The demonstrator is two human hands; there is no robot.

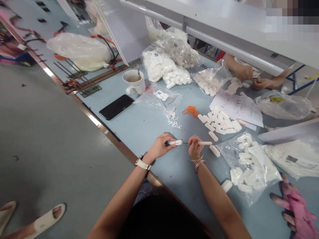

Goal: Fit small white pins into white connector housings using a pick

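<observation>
My left hand (163, 145) pinches a small white plastic piece (176, 142) with dark dots along its side, held above the blue table. In my right hand (195, 147) is a thin tool with a pale handle (205, 143); its narrow dark shaft points left at the end of the white piece. Whether the tip touches the piece I cannot tell. Beyond my hands lie tiny white parts (174, 122), a small heap of orange pieces (191, 111) and a pile of white plastic pieces (221, 121).
A black phone (116, 107) and a white mug (134, 82) stand at the left. Bags of white parts (161, 66) sit at the back, another open bag (254, 169) at the right, near a pink glove (296, 205). Across the table, another person's hands (251, 76) work below a shelf (224, 20).
</observation>
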